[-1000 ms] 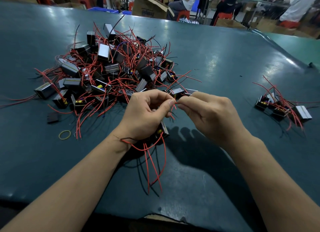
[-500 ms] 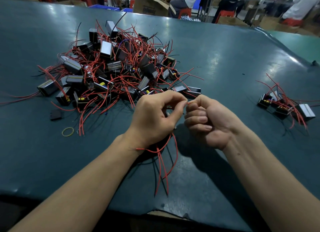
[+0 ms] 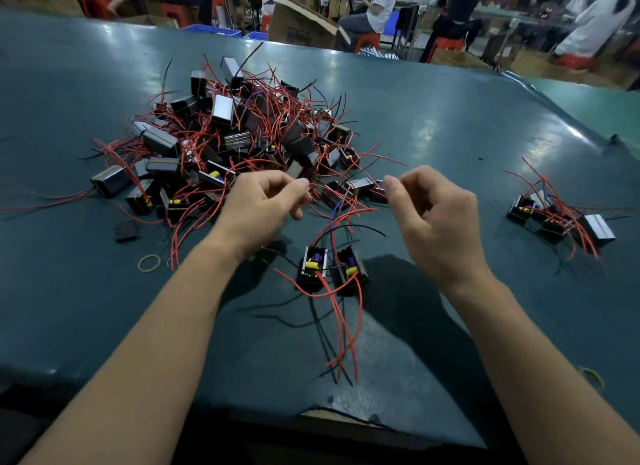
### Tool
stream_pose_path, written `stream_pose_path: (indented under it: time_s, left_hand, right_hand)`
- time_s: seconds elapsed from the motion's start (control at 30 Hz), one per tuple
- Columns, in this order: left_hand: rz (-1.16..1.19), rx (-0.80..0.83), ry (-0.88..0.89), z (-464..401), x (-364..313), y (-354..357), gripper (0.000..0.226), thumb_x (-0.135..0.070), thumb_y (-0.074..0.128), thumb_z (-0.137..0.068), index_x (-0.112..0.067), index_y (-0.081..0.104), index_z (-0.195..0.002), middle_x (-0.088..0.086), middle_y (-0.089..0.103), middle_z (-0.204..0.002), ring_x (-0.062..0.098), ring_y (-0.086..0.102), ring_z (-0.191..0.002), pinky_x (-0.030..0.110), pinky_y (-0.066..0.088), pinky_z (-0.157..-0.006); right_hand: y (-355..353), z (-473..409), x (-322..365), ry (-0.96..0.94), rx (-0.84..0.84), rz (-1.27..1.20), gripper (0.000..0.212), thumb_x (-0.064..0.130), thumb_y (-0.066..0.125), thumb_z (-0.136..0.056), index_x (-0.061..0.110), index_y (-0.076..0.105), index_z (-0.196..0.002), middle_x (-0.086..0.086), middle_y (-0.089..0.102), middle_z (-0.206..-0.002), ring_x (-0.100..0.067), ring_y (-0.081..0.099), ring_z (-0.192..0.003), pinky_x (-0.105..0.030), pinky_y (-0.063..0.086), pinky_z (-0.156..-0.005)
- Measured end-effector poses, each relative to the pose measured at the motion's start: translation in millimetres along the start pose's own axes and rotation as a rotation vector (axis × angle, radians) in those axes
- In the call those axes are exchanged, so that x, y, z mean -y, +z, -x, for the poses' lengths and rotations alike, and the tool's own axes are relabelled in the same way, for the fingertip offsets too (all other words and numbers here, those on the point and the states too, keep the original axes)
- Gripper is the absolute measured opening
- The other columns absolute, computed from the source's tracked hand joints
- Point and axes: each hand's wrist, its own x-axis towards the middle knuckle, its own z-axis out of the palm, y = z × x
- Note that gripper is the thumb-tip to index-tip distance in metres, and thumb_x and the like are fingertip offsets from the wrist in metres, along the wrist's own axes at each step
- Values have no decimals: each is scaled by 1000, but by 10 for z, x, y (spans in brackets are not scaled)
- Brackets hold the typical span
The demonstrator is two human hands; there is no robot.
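Observation:
Two small black modules (image 3: 311,268) with yellow and blue parts and long red and black wires lie side by side on the green table (image 3: 450,125), between my forearms. Above them my left hand (image 3: 263,211) hovers with curled fingers. Its thumb and forefinger meet close to red wire ends at the pile's edge, and I cannot tell whether they pinch one. My right hand (image 3: 433,218) hovers to the right with fingers curled and thumb against forefinger. Nothing shows between them.
A big tangled pile of modules and red wires (image 3: 235,142) covers the table's far left. A small group of modules (image 3: 557,218) lies at the right. A yellow rubber band (image 3: 149,263) and a black lid (image 3: 125,229) lie left. People sit beyond the table.
My hands were together working on the wires of modules held in my left hand. They have parted, and the two modules now lie on the table between them.

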Motion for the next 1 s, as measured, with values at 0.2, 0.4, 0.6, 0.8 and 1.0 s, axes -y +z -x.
stream_pose_path:
  time_s: [0.2,0.4,0.6,0.8,1.0]
  left_hand:
    - [-28,116,241,124,-51,27,7,-3,70,-86,-2,69,-78,17,66,-70,35,57,-61,36,46,-59]
    - [28,159,225,100,-2,1,8,1,66,-87,3,68,-79,11,61,-58,5,54,-49,13,41,-52]
    - [21,-111,281,45,-19,244,4,-10,71,-87,-11,73,-84,8,68,-69,20,56,-57,33,45,-55]
    - [118,172,255,37,-31,318,9,-12,79,-76,-13,73,-69,-2,64,-64,5,57,-59,22,43,-56]
    - [-148,258,426,19,-22,260,46,-1,78,-67,-39,54,-59,-2,60,-67,11,57,-66,25,42,-61]
  right_hand:
    - [46,4,-59,95,366,239,40,58,60,-86,20,61,-75,8,52,-60,-7,48,-57,-30,39,-58]
    - [54,59,158,-391,177,-82,13,20,73,-86,8,70,-82,2,61,-73,-8,51,-60,-12,38,-60]
    - [325,272,274,-510,507,134,29,28,75,-78,6,73,-97,-8,70,-84,-31,67,-75,-45,55,-61]
    - [227,220,217,-366,569,-92,11,4,75,-80,6,71,-90,-1,69,-80,-11,59,-67,-28,48,-63]
    - [105,184,190,-43,605,-353,25,-1,64,-85,19,51,-91,-7,60,-78,-27,56,-58,-31,45,-52]
